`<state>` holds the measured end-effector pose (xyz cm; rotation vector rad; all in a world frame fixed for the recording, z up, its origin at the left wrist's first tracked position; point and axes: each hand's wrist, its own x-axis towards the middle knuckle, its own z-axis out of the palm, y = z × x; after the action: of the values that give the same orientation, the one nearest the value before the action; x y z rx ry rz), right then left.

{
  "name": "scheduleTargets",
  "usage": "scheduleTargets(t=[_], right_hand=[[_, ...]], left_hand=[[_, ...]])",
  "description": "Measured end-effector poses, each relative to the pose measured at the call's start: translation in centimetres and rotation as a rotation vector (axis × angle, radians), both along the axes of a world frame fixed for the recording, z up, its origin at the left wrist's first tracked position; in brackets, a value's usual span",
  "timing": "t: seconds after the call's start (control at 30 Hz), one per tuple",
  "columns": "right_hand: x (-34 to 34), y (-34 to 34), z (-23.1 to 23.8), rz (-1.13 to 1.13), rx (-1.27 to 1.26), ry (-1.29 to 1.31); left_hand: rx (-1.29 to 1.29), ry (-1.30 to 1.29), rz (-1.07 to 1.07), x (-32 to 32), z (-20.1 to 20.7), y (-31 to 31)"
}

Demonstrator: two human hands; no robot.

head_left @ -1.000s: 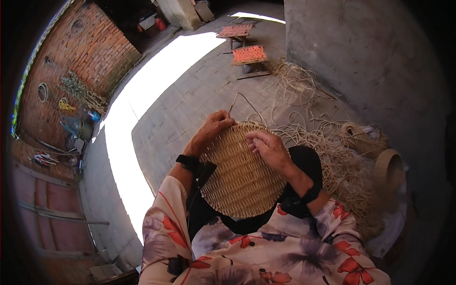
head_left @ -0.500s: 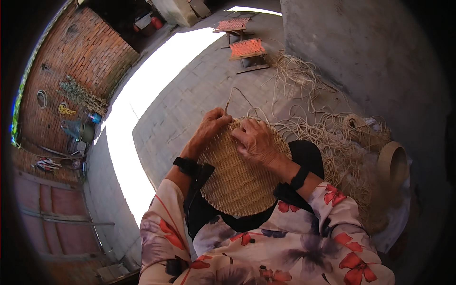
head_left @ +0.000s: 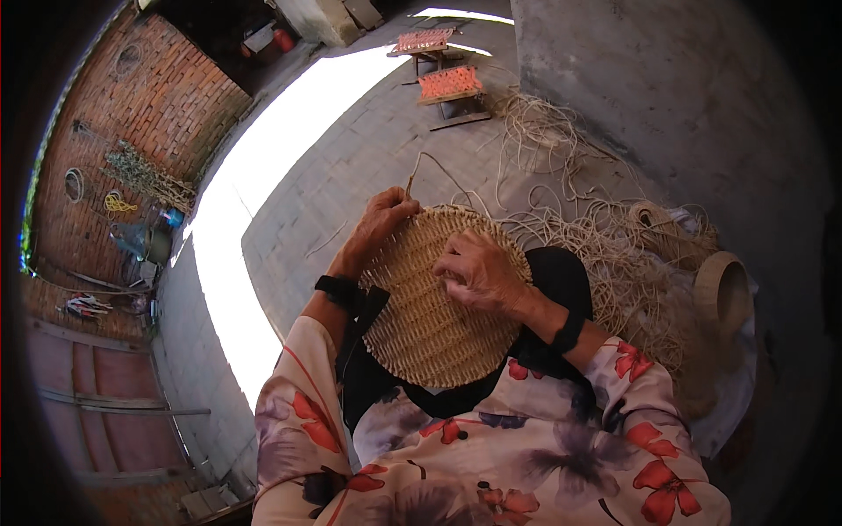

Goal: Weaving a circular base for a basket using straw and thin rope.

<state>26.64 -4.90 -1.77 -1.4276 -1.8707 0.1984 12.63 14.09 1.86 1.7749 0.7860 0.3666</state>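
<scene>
A round, straw-coloured woven piece (head_left: pixel 430 324) rests on my lap, its ribbed face turned up. At its far left rim my left hand (head_left: pixel 386 215) is closed on the edge, fingers partly hidden. A twisted cord (head_left: pixel 430 156) rises from beside that hand, loops over and runs down to the far rim. My right hand (head_left: pixel 478 272) lies over the upper right of the weave with its fingers curled in. Whatever those fingers may pinch is hidden.
A tangle of pale cord (head_left: pixel 605 245) spreads on the floor to the right, with an upright round woven basket (head_left: pixel 723 289) beside it. Two low stools with orange woven seats (head_left: pixel 449 84) stand ahead. A grey wall (head_left: pixel 667 105) rises at the right.
My right hand has drawn back from the far rim toward the middle of the weave, its fingers curling more. My left hand stays at the rim.
</scene>
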Motion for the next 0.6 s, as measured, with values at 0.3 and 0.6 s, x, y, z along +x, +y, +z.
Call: scheduleTargets(t=[0.3, 0.6], right_hand=[[1.7, -0.3, -0.2, 0.095, 0.083, -0.071], [2.5, 0.6, -1.0, 0.004, 0.170, -0.179]], left_hand=[[-0.023, -0.007, -0.004, 0.0, 0.3, -0.3], [-0.017, -0.007, -0.008, -0.1, -0.3, 0.5]])
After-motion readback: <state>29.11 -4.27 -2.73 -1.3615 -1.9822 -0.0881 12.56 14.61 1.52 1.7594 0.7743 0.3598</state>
